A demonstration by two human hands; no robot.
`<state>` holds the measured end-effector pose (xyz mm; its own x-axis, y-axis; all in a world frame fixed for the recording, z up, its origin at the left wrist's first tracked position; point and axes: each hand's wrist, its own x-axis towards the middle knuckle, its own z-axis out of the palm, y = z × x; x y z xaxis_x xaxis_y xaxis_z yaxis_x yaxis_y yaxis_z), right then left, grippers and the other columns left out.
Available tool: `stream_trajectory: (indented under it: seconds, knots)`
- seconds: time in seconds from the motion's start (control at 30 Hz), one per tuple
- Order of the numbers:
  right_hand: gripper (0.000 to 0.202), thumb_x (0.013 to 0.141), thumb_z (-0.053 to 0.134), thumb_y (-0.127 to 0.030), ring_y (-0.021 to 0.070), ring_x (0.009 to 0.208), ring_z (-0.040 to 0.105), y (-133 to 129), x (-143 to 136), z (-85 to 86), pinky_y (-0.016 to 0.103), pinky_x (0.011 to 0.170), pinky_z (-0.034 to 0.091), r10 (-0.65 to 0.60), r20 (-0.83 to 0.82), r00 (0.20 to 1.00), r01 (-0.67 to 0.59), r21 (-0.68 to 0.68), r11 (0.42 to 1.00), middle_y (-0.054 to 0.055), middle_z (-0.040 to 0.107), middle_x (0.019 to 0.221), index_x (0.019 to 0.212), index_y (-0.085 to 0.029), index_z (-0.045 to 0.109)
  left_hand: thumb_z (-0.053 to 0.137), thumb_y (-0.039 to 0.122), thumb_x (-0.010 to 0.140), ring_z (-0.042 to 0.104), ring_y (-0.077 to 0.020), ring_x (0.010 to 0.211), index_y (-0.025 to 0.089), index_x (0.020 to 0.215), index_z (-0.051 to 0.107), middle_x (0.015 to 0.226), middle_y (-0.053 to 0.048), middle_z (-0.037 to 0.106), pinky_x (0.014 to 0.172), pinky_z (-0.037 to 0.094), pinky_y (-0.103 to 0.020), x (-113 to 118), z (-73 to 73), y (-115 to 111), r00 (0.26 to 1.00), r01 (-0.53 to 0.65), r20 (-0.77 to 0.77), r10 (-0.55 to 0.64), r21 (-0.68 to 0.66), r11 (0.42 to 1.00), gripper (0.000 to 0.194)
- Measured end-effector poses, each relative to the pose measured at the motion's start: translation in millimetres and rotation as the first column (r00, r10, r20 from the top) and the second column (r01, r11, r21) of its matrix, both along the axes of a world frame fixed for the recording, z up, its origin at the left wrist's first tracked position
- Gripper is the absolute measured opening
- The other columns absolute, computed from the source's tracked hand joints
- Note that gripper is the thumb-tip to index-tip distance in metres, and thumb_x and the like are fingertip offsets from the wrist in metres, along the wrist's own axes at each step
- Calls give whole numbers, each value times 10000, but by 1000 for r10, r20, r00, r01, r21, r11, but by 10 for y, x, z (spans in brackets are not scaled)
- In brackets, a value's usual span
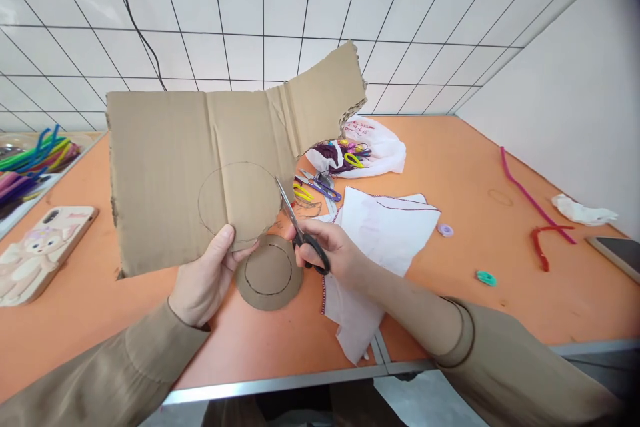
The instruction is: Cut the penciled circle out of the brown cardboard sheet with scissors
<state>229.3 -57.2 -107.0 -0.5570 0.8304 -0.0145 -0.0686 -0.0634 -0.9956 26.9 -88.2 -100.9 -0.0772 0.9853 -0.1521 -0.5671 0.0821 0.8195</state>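
My left hand [207, 273] pinches the lower edge of a large brown cardboard sheet [165, 167], held raised and tilted above the table. A circle is drawn on the sheet, and its lower right edge is cut along the line. My right hand [333, 250] grips black-handled scissors [313, 250], whose blades lie at the right side of the drawn circle, on the cardboard's cut edge. Below, a round cardboard disc [270, 273] with a smaller dark circle marked on it rests on the table, partly behind my left fingers.
White cloth [385, 227] with purple stitched edges lies right of my right hand. Behind it are purple-handled scissors [320, 185] and a white plastic bag [383, 147] of yarn. A phone [45, 250] lies left; pipe cleaners [535, 190] and another phone [617, 253] lie right.
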Motion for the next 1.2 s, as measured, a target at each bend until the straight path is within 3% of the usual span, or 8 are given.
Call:
stream_trajectory:
  seconds: [0.17,0.43,0.67,1.0,1.2]
  knots:
    - [578,793,610,-696,160,722,531,26,53,-6,299,667,388,51,-22,998,-50,77,996,43,612,787,1007,-162,565,640,210,892,716,-213,999,307,1410,528,1193,-13,726,787,634,-264,18,18,0,1000,-6,7,6,9,1000,538]
    - [570,792,611,-694,174,710,549,11,89,1,313,675,397,31,-39,999,-29,45,999,45,634,755,982,-158,595,676,183,862,725,-196,946,292,1382,554,1148,-2,745,768,648,-280,4,-29,12,999,-20,35,22,-53,998,545]
    - [536,811,630,-647,161,645,557,61,105,-62,293,615,396,89,-102,991,-90,-10,996,38,636,691,981,-140,590,615,195,904,725,-205,953,243,1375,562,1169,-40,737,760,641,-279,-15,2,54,996,-5,83,11,-72,997,476]
    - [578,792,638,-666,149,660,537,21,81,-38,278,616,357,124,-68,990,-124,-2,992,29,625,719,1021,-141,560,533,279,957,609,-254,1216,255,1441,474,1411,-67,582,865,614,-315,-50,47,77,993,-27,118,29,-21,999,487]
    - [534,820,631,-631,156,681,551,38,93,-61,279,632,371,145,-71,987,-141,57,988,31,628,735,1040,-150,558,434,185,992,702,-204,1044,236,1457,444,1351,-80,631,802,635,-315,-70,65,82,988,-24,154,23,0,1000,468]
